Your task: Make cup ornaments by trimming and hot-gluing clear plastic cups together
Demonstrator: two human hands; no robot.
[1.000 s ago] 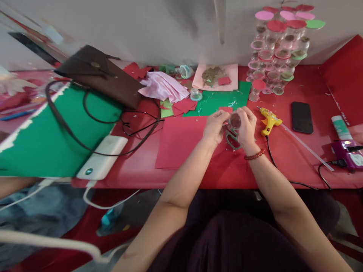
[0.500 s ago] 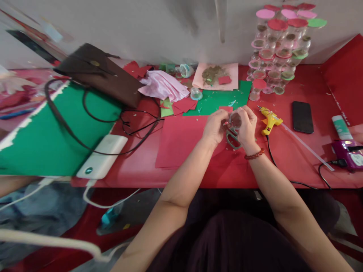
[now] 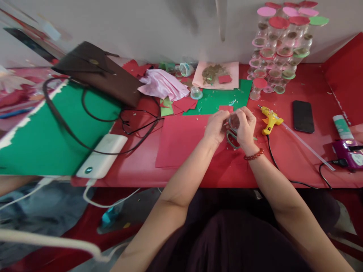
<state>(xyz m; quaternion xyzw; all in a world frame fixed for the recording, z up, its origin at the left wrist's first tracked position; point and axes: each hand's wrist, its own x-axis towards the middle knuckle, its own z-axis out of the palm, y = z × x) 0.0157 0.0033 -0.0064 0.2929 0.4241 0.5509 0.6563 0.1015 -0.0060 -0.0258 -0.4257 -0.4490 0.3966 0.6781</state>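
Observation:
A small clear plastic cup is between my two hands, above the table, partly covered by fingers. My left hand pinches its left side, with the fingertips partly hidden. Around the right side, my right hand is closed on the same cup; a red bead bracelet circles that wrist. Just below the hands lie scissors with grey-green handles, their blades mostly hidden. Red paper sheets lie flat under my left forearm. A small red paper piece is just beyond my fingers.
A yellow glue gun with its stick lies right, near a black phone. Stacked joined cups stand behind. A brown bag and white power bank are left. Pink paper holds brown grains.
My right fingers have shifted slightly and cover more of the cup. Both hands stay at nearly the same place, and the camera view has moved a little.

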